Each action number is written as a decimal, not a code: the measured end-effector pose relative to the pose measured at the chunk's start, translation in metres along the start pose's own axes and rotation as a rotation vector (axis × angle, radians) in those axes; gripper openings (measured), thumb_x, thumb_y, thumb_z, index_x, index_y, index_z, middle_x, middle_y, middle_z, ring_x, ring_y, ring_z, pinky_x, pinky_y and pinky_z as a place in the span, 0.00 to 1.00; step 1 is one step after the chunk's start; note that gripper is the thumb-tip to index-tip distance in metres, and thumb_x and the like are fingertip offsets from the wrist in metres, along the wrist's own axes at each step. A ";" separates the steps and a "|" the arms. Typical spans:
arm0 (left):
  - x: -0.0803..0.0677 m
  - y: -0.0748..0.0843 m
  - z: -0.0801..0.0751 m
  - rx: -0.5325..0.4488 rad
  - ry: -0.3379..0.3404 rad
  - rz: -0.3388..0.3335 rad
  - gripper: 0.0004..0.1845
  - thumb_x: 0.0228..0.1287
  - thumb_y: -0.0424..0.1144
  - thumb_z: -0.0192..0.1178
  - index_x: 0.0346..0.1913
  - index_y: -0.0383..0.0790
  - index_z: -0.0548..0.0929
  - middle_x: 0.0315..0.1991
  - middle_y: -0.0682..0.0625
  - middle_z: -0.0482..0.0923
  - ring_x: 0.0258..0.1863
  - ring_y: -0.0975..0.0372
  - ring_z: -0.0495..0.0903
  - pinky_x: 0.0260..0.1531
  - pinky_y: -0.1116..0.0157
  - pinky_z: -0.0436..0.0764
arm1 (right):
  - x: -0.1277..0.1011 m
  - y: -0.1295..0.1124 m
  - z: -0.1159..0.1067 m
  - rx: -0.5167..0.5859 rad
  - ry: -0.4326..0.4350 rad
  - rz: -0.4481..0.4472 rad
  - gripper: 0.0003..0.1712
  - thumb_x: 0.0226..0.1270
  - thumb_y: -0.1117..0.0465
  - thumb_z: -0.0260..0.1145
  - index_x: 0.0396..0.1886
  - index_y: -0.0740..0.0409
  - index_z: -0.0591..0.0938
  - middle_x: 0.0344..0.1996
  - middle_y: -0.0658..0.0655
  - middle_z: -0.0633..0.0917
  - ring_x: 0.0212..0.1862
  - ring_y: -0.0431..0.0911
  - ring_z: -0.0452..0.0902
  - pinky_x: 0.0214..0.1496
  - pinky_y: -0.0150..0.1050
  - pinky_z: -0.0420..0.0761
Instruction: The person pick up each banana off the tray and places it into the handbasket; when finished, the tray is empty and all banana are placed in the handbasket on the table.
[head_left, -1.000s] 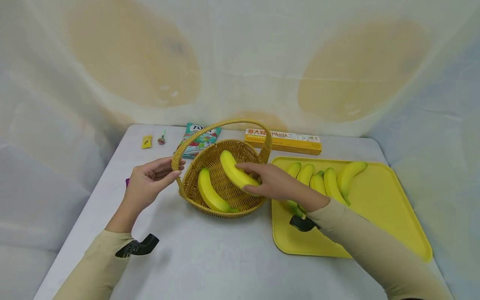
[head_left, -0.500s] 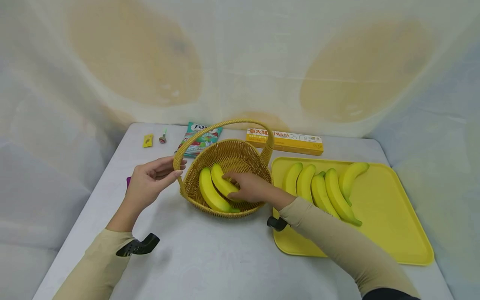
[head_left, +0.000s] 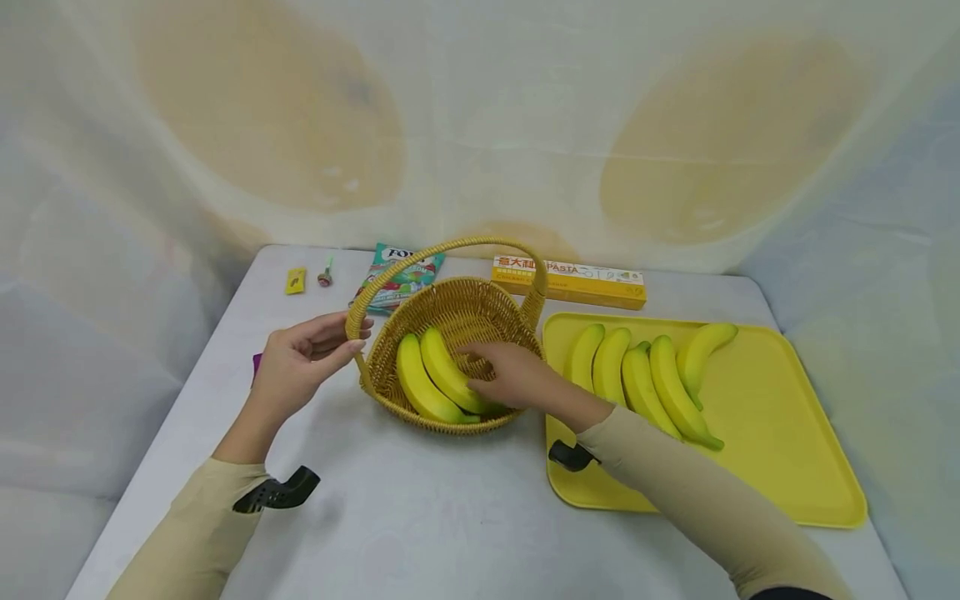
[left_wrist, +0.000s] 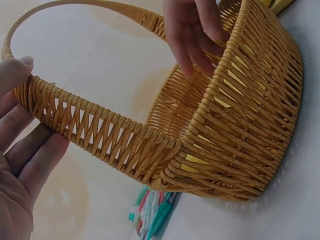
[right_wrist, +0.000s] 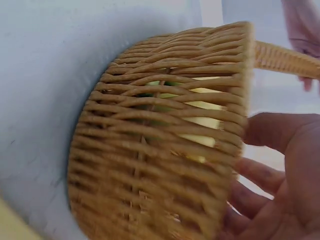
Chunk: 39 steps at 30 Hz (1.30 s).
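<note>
A wicker basket stands at mid-table with two bananas lying side by side in it, the outer banana and the inner banana. My left hand pinches the left side of its arched handle between thumb and fingers. Inside the basket, over its right part, my right hand hovers beside the inner banana with its fingers loosely bent and nothing gripped. The right wrist view shows this hand reaching over the woven rim, its fingertips hidden behind the wall.
Right of the basket, a yellow tray carries several bananas. Behind stand a pasta box and a teal snack bag. At the back left lie a small yellow packet and a lollipop.
My right hand has lowered the inner banana into the basket beside the other, let go of it and drawn slightly right. My left hand stays on the handle.
</note>
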<state>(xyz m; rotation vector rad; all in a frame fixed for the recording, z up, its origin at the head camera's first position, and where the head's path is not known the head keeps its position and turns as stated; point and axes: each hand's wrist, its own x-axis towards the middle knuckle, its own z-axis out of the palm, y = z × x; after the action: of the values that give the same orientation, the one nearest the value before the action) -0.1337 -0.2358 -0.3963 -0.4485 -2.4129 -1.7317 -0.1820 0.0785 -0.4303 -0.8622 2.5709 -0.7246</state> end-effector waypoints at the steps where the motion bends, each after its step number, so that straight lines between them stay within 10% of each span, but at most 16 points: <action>1: 0.000 0.000 0.000 -0.002 0.000 -0.001 0.19 0.69 0.33 0.67 0.61 0.33 0.83 0.53 0.38 0.85 0.50 0.66 0.86 0.50 0.70 0.84 | -0.006 0.000 -0.003 0.004 0.035 -0.004 0.30 0.73 0.54 0.67 0.72 0.53 0.75 0.59 0.57 0.83 0.50 0.48 0.82 0.51 0.45 0.84; 8: 0.000 0.000 0.000 0.009 0.004 -0.009 0.19 0.69 0.33 0.67 0.61 0.33 0.83 0.53 0.39 0.86 0.50 0.66 0.86 0.50 0.70 0.84 | -0.062 0.017 -0.023 0.056 0.273 0.009 0.26 0.73 0.56 0.66 0.69 0.51 0.78 0.59 0.53 0.81 0.55 0.51 0.80 0.55 0.50 0.83; 17: 0.001 -0.001 0.000 0.007 0.001 0.002 0.20 0.69 0.32 0.67 0.61 0.30 0.82 0.52 0.37 0.85 0.50 0.65 0.86 0.50 0.70 0.84 | -0.125 0.087 -0.048 0.079 0.359 0.184 0.26 0.77 0.58 0.63 0.71 0.58 0.74 0.59 0.63 0.81 0.53 0.57 0.81 0.53 0.57 0.84; 30: 0.000 -0.003 0.001 -0.011 0.003 -0.005 0.19 0.69 0.32 0.67 0.61 0.30 0.82 0.53 0.37 0.85 0.50 0.65 0.86 0.50 0.69 0.84 | -0.164 0.186 -0.070 -0.005 0.425 0.538 0.36 0.78 0.53 0.59 0.73 0.74 0.63 0.59 0.85 0.66 0.56 0.75 0.69 0.47 0.66 0.78; 39: 0.000 -0.002 0.000 -0.015 0.003 -0.010 0.20 0.69 0.33 0.67 0.61 0.32 0.82 0.53 0.36 0.85 0.50 0.66 0.86 0.51 0.69 0.84 | -0.170 0.213 -0.070 0.087 0.310 0.679 0.50 0.78 0.40 0.54 0.79 0.71 0.47 0.62 0.85 0.69 0.55 0.73 0.76 0.47 0.60 0.81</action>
<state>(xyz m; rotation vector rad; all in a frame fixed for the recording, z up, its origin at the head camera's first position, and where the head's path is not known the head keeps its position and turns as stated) -0.1343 -0.2366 -0.3984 -0.4367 -2.4058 -1.7543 -0.1827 0.3571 -0.4678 0.1852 2.7979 -0.7778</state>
